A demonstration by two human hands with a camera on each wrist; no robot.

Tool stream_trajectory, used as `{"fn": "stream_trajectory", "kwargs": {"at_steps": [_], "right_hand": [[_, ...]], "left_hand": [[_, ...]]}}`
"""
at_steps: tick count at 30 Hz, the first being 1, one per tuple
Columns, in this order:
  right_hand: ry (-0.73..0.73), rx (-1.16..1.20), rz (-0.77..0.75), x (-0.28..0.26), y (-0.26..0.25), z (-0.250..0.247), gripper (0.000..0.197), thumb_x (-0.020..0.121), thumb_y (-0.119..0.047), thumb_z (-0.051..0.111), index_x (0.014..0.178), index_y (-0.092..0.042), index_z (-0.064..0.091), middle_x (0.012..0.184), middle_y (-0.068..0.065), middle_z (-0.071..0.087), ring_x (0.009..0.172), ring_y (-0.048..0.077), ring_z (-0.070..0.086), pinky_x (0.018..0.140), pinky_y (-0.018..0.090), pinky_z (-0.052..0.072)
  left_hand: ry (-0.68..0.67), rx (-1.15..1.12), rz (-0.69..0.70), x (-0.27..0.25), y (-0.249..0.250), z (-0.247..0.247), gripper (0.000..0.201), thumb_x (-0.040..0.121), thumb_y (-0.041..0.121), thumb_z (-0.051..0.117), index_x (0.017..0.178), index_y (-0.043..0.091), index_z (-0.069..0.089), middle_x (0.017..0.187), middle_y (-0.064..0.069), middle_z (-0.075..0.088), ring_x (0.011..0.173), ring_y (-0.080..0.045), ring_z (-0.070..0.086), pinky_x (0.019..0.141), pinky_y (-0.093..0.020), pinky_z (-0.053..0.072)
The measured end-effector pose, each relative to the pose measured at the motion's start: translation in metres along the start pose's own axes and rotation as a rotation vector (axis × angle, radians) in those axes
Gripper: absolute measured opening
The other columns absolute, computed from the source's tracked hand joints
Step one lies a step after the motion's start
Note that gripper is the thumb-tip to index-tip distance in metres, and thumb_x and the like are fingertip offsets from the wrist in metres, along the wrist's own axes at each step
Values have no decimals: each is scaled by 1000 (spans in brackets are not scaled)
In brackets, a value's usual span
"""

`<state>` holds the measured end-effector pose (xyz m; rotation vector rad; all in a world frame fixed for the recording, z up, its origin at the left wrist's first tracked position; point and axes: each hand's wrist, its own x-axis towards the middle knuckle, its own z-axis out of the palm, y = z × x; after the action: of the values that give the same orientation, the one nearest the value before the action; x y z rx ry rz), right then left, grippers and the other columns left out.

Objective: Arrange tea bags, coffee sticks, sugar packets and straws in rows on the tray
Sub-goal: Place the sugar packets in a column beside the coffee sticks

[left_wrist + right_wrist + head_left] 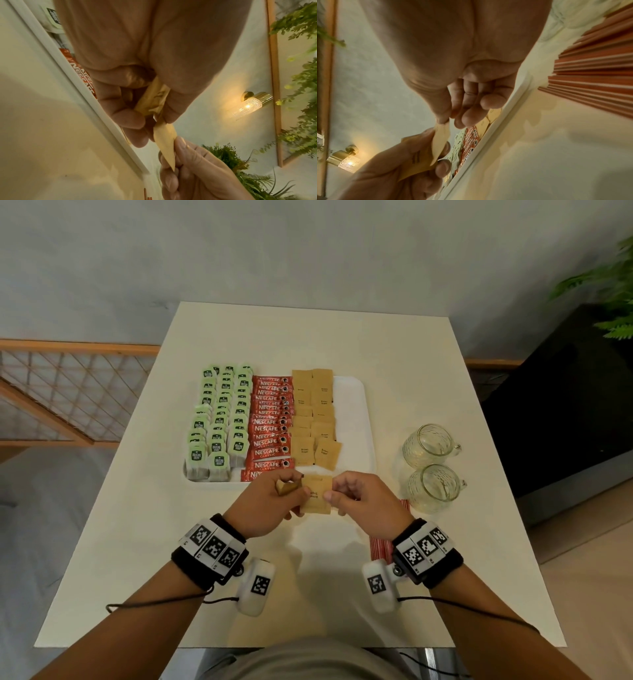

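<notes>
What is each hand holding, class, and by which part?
The left hand grips a small stack of brown sugar packets; the right hand pinches the top packet's right edge between thumb and fingers.

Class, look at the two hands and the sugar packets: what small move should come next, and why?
Probably the right hand draws the pinched sugar packet out of the bundle in the left hand and lays it at the near end of the brown rows on the tray, where bare space remains.
</notes>
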<state>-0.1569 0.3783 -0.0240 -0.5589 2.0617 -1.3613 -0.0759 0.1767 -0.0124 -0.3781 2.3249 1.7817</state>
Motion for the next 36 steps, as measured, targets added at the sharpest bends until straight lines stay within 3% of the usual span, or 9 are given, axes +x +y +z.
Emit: {"fn": "stream_trajectory", "kwargs": {"at_steps": [2,6,12,18,21,25,28,31,36], "right_hand": [[-16,4,5,1,2,4,7,96,-15,69,88,-15,70,77,-3,71,64,6,61,65,20,51],[-22,-44,20,8,9,8,14,97,-20,67,91,-8,69,76,9,68,63,10,62,66,27,53],[57,-90,70,31,-1,5,20,101,-20,61,84,-9,63,73,-13,67,62,8,64,62,24,49],[-210,-263,-29,35,-17,9,16,103,-24,55,87,-25,58,73,-5,68,71,12,72,73,39,55],[-150,-240,-49,36,-16,15,8,102,-25,57,99,-25,64,75,-11,65,68,4,66,76,33,55],[-141,-47,-5,35,-11,21,9,97,-28,68,105,-28,67,80,-5,67,70,8,66,67,21,50],[-172,-6,18,35,-6,26,7,96,-24,69,103,-27,66,91,0,74,75,9,69,67,25,52],[-97,64,41,39,-4,24,3,98,-18,65,101,-16,64,90,0,76,76,12,71,68,30,53],[-40,23,32,45,-9,20,6,99,-17,62,96,-13,65,79,0,71,74,15,68,68,28,51]], "left_hand": [[9,-29,-27,0,-1,-2,6,96,12,64,96,5,64,80,-5,70,68,-24,71,56,-29,53],[-9,-73,-72,0,-2,-4,4,96,9,63,98,6,64,83,-8,70,68,-27,71,55,-30,54],[153,-146,-172,2,-6,-15,10,97,8,61,101,7,70,99,-18,71,70,-26,70,61,-32,57],[112,19,4,4,-7,-26,14,90,21,73,103,18,69,87,-10,73,70,-24,66,58,-29,55],[33,66,39,4,-8,-25,10,92,16,71,102,17,69,83,-14,71,67,-19,65,55,-28,52],[116,-144,-46,4,-6,-26,7,94,8,66,100,11,66,86,-10,74,75,-22,71,65,-31,56],[148,-288,-125,4,-5,-26,11,92,6,68,102,6,64,94,-15,75,81,-28,74,72,-34,59],[109,-197,-150,7,-8,-25,18,90,10,71,104,0,65,95,-18,74,82,-29,73,74,-36,58],[31,35,-86,13,-4,-22,9,91,13,71,99,13,71,86,-5,75,71,-19,71,59,-25,54]]}}
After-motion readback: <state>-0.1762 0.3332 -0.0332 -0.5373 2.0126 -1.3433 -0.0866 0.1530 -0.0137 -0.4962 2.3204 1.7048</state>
